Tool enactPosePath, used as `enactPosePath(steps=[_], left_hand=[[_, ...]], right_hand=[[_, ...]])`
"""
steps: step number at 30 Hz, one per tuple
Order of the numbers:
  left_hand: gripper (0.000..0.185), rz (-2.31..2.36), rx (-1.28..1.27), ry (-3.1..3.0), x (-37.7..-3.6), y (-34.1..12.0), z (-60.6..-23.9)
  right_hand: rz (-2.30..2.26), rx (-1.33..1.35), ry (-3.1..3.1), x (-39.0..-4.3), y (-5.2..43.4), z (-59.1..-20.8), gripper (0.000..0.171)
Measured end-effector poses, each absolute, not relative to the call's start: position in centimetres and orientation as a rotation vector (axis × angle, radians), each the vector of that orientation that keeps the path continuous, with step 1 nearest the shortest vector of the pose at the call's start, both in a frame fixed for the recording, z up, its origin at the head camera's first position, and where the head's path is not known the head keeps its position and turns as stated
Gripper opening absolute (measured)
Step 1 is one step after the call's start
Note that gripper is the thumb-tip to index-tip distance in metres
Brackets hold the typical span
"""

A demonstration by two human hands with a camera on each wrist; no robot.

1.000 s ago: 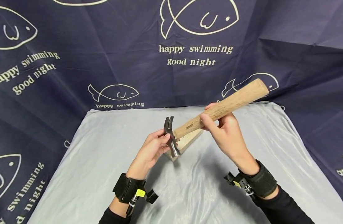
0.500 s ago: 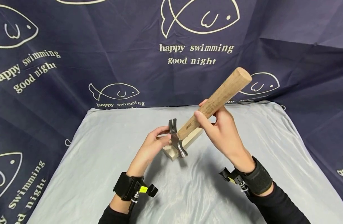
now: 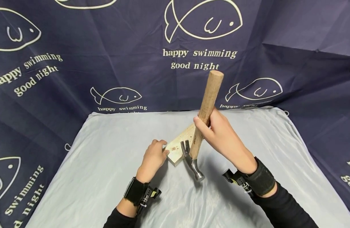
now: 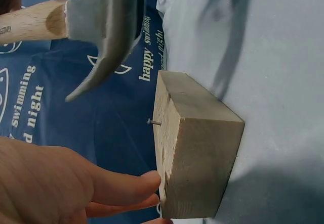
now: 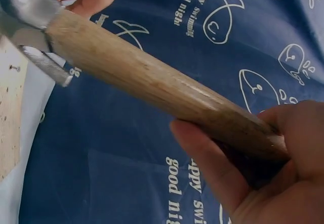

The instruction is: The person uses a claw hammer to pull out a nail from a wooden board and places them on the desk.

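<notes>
We see a claw hammer [image 3: 200, 126] with a pale wooden handle standing nearly upright, steel head down, claw turned toward the block. The wood block [image 3: 182, 145] is a light, squared piece lying flat on the desk [image 3: 92, 177], with a small nail [image 4: 154, 122] sticking out of its top face.

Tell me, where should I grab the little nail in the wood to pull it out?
Judging by its pose, take the nail just under its head, coming from above the wood block. Only a short stub sticks up, so the hammer claw, now close above it, likely suits better than fingers. The left hand steadies the block.
</notes>
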State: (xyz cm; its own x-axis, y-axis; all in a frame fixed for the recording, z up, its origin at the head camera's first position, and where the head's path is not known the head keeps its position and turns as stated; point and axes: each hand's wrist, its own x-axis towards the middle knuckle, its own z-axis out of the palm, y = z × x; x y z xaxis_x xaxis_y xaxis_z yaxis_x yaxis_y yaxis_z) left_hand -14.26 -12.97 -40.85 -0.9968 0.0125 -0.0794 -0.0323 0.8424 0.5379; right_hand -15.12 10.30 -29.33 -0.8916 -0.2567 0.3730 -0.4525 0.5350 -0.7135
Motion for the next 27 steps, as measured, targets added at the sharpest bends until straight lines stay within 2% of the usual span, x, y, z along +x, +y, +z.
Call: enactPosePath(steps=[6,9,13,17,21,27], left_hand=[[0.038,0.903,0.059,2.945,-14.6,-13.0,-41.0],[0.009,0.928,0.105,2.944,-14.7,-13.1,-41.2],[0.035,0.951,0.097,2.924,-14.9,-13.0,-41.1],[0.035,0.972,0.04,2.884,-15.0,-12.8,-40.9],[0.048,1.002,0.032,2.848,-15.0,-12.8,-40.9],[0.046,1.03,0.031,2.812,-15.2,-12.8,-41.1]], right_hand=[[1.324,0.614,-2.646,-16.3,9.5,-29.6,0.019],[1.399,0.602,-2.714,-17.2,9.2,-29.7,0.022],[1.396,0.569,-2.824,-18.4,8.8,-29.7,0.024],[1.297,0.579,-2.908,-19.5,8.4,-30.0,0.025],[1.305,0.592,-2.961,-20.5,8.0,-30.6,0.027],[1.346,0.59,-3.015,-22.0,7.5,-30.7,0.027]])
